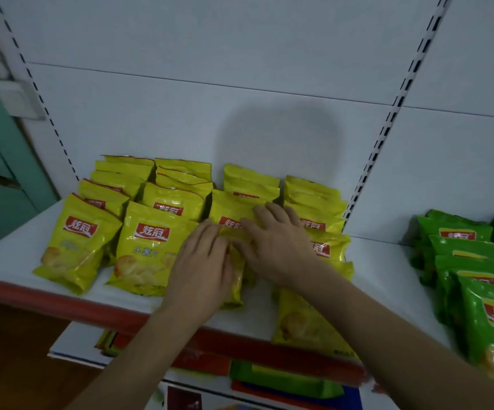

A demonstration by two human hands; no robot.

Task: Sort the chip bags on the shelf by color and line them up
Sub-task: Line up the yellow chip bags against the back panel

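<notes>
Both hands work one yellow bag at the front of the third yellow row on the shelf [381, 279]. Left hand [203, 269] lies on the yellow bag [237, 287] with fingers roughly straight and flat, pressing more than gripping. Right hand [275, 247] sits on the same bag from the right, fingers spread and slightly bent over its top; whether the thumb is hooked under cannot be told, since the bag is mostly hidden beneath both hands.

Yellow bags stand in four rows running front to back: first row [75, 247], second row [148, 250], the third under the hands, fourth row [316, 214] at right. Green bags [470, 261] are grouped well apart on the right side of the shelf. Colors look sorted already; the lining up remains.

Risks:
- A loose yellow bag [302, 324] lies flat under the right forearm and overhangs the red shelf edge [62, 300]. A forearm drag could sweep it off onto the lower shelf.
- The worked bag is also near the front edge; with only flat pressure on slick film, it may slide forward and drop.
- Pushing it back hard could topple the leaning bags behind it, domino style.
- The right elbow is near the front green bags; swinging wide could knock them.
</notes>
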